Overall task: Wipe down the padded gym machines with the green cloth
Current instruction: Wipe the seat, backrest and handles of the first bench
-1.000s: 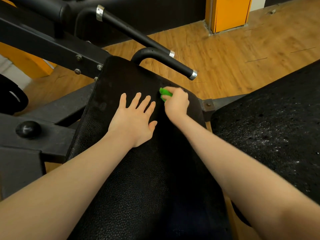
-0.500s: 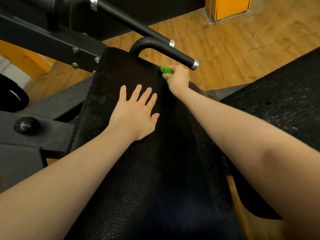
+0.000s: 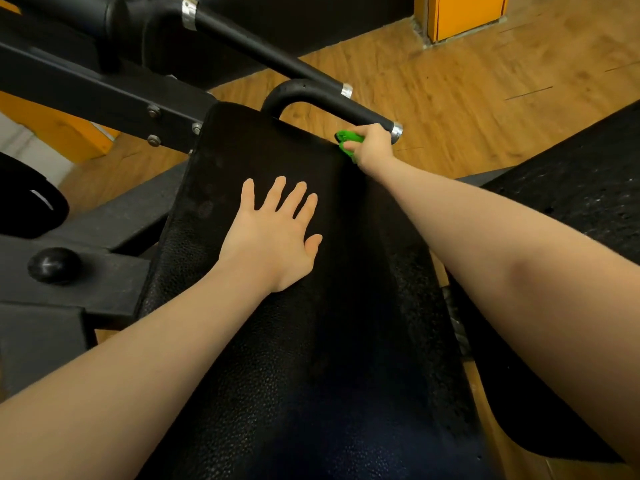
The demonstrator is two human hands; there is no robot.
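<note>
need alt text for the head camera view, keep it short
A person's right hand grips a green cloth at the far right corner of a black padded bench, while the left hand rests flat on it, fingers spread.

Wooden floor (image 3: 467, 81), orange post (image 3: 464, 15) (far end), black round knob (image 3: 53, 265) on frame left.

Bare forearms, no sleeves, bare hands.

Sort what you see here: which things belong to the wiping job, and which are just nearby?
Belong to the job:
green cloth
right hand gripping it
black pad
left hand flat on the pad

Just nearby:
curved handle bar
black knob
orange post
second pad
</note>
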